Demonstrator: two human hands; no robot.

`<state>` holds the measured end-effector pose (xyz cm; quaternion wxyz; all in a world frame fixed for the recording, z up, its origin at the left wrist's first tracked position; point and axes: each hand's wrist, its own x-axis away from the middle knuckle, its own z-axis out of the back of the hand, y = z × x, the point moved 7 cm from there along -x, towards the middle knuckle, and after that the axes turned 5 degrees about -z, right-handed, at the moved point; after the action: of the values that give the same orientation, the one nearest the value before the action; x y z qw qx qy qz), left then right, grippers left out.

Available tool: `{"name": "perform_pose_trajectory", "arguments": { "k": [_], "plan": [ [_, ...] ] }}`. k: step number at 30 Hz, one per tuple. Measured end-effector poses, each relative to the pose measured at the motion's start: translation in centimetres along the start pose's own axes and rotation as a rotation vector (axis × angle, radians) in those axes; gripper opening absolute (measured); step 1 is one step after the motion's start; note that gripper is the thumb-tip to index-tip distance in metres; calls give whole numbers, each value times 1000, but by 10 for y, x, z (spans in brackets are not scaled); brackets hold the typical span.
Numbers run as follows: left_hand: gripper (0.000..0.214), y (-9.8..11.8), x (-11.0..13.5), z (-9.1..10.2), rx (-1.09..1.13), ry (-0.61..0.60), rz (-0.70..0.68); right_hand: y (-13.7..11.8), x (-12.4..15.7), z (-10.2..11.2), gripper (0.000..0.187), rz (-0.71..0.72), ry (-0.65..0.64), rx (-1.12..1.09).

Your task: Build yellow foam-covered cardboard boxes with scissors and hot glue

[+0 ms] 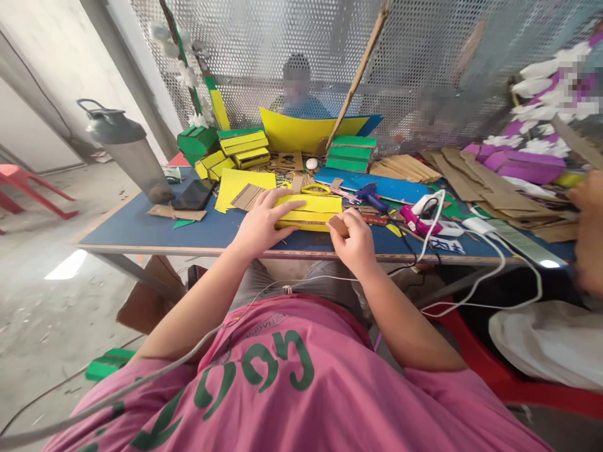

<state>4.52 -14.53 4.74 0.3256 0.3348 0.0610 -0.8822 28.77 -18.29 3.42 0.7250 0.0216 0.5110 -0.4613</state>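
Note:
A yellow-covered cardboard piece (pixel 315 204) lies along the table's front edge, with a brown seam across its near side. My left hand (pixel 264 223) rests on its left end, fingers spread over the top and thumb along the front. Pinched in my right hand (pixel 355 242) is a small brown cardboard piece (pixel 338 226), touching the right end of the yellow one. Beyond my left hand lie a strip of corrugated cardboard (pixel 248 197) and a yellow sheet (pixel 245 182). Yellow-handled scissors (pixel 315 188) and a blue glue gun (pixel 372 196) are just behind the work.
A large bottle (pixel 134 147) and a phone (pixel 194 194) stand and lie at left. Yellow boxes (pixel 244 145) and green boxes (pixel 351 154) line the back. At right are a pink power strip (pixel 419 220), white cables (pixel 499 242), cardboard strips (pixel 490 185) and another person's arm (pixel 591 232).

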Motion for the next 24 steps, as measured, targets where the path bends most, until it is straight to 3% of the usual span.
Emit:
{"name": "perform_pose_trajectory", "arguments": {
  "k": [3,7,18,24],
  "plan": [
    [58,0,0,0,-1,4,-10,4,-1,5,20,-34,33,-68],
    [58,1,1,1,-4,11,-7,2,-2,7,14,-25,21,-112],
    [59,-1,0,-1,-9,1,-9,2,0,-4,15,-20,-15,-8],
    [58,0,1,-1,-19,15,-11,15,1,7,23,-40,66,-249]
  ]
}}
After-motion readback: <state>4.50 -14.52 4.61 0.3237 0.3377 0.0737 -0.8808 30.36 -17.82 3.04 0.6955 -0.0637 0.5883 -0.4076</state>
